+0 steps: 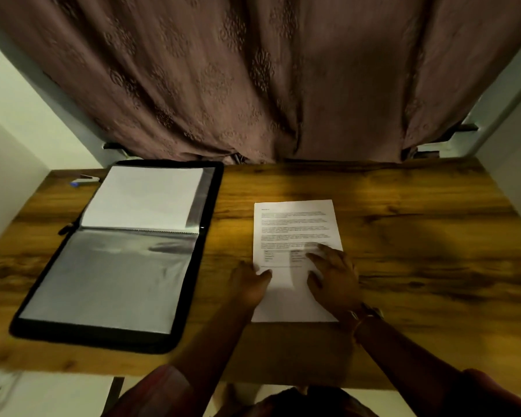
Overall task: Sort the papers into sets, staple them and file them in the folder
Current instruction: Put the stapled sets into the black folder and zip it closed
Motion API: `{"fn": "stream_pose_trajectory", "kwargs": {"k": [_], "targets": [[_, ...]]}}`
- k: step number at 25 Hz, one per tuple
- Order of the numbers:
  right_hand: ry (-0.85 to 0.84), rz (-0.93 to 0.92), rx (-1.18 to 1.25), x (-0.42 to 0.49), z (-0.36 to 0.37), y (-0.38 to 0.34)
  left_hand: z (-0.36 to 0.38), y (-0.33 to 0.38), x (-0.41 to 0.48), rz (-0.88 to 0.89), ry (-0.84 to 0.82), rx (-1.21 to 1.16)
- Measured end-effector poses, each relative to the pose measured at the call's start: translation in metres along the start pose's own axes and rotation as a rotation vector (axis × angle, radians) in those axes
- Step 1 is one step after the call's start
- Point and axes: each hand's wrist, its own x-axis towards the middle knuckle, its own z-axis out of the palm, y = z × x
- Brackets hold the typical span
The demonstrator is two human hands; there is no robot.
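Single view, from a wide-angle camera worn on my head. It faces forward and steeply down, close over the near edge of the desk (403,206), reaching the curtain (253,70) behind. My left hand (250,282) and right hand (336,276) sit low centre, near the lens.

a home room: a patterned mauve curtain (253,76) hangs behind the wood-grain worktop (418,236), pale walls (18,121) either side.

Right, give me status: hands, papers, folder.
Right hand flat on papers. Left hand thumb on their left edge, grip blurred. Folder open at left, stapler beyond it; nothing between.
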Motion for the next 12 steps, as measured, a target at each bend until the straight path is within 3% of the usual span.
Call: {"fn": "stream_pose_trajectory", "kwargs": {"k": [5, 12], "targets": [[0.045, -0.017, 0.004, -0.003, 0.004, 0.003, -0.006, 0.01, -0.003, -0.066, -0.084, -0.219], [0.046, -0.03, 0.016, -0.004, 0.004, 0.006, -0.008, 0.017, -0.01, -0.095, -0.025, -0.223]]}}
